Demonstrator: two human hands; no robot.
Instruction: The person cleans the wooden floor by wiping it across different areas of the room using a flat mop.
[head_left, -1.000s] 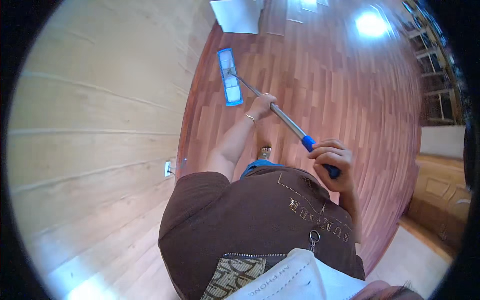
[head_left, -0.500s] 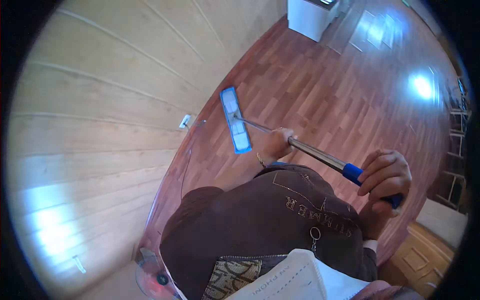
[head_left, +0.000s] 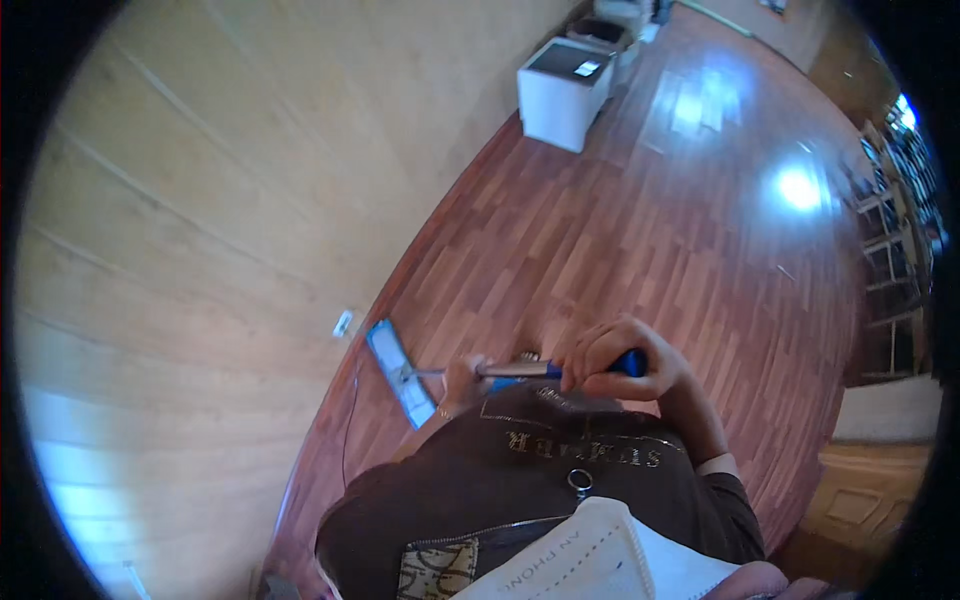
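**Flat mop point(head_left: 515, 370) right up by the wall point(head_left: 220, 220)**

So, left to right: there's a white outlet point(head_left: 342, 323) just left of the mop head point(head_left: 390, 358), which sits on the wood-look floor point(head_left: 600, 250). Right of the head, the person's left hand point(head_left: 462, 380), kinda blurry, is wrapped around the silver pole. White boxy thing point(head_left: 560, 105) beyond the head, up and right. Farther right of it, the right hand point(head_left: 615, 358) grips the blue handle end point(head_left: 630, 362).

A head-worn fisheye camera looked down over the wearer's brown shirt point(head_left: 530, 482), close below the lens. It faced forward along the wooden floor point(head_left: 640, 240), with the right hand point(head_left: 618, 358) nearer than the flat mop point(head_left: 396, 370).
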